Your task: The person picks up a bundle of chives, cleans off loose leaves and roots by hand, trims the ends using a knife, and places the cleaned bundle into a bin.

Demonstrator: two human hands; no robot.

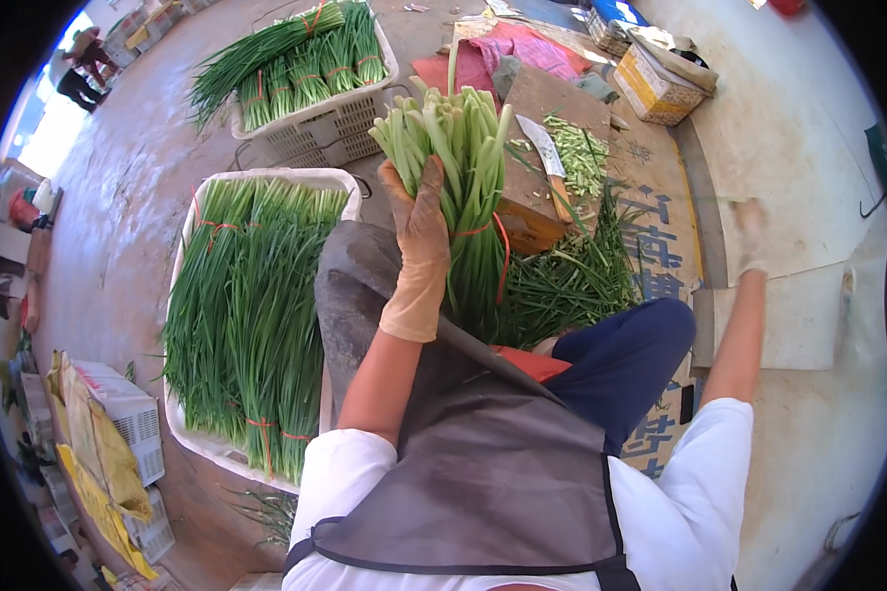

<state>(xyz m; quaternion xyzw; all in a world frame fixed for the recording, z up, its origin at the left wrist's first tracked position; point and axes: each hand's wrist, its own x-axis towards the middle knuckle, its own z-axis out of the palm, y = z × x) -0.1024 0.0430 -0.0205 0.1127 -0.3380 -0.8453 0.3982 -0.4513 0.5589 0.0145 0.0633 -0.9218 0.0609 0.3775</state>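
A bundle of long green stalks with pale cut ends [447, 140], bound with a red band, stands upright in my gloved left hand [420, 214]. Stretched far out to the right, my blurred right hand [750, 229] is over the pale floor; a thin green strand seems to trail beside it, and its fingers are unclear. Beyond the bundle, a knife with a wooden handle [556, 181] lies on a wooden block [521, 159] with chopped stalk ends [580, 155]. Loose green leaves [573, 284] are heaped below the block.
To the left, a white crate [174, 402] holds banded green bundles, and another crate [318, 129] beyond it holds more. A taped foam box [650, 85] stands at the upper right. Crates with yellow sacking [100, 443] are at the lower left. Two people [81, 70] are far off.
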